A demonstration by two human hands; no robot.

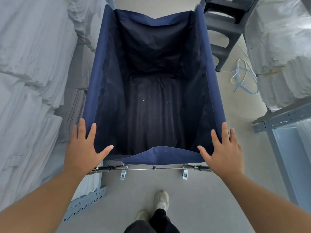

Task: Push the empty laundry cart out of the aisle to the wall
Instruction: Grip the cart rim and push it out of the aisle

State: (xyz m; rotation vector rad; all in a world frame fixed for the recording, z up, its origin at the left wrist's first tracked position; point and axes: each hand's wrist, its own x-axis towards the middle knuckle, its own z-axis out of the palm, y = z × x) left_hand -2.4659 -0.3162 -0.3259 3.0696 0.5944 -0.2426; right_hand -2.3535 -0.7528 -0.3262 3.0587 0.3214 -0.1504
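Both hands lie flat with fingers spread, gripping nothing: left hand point(85, 147) presses the near-left corner of the laundry cart point(156, 154) and right hand point(223, 148) the near-right corner, set wide apart, I judge, so I can drive it straight and correct drift. Cart fills frame centre, blue bag empty, standing in the aisle between white linen stacks point(33, 73) at frame left and frame right; no wall in view yet. Grey step stool point(223, 36) stands close to its far-right corner at upper right, and loose strapping point(244, 76) lies on the floor right of centre, both likely snags for the wheels.
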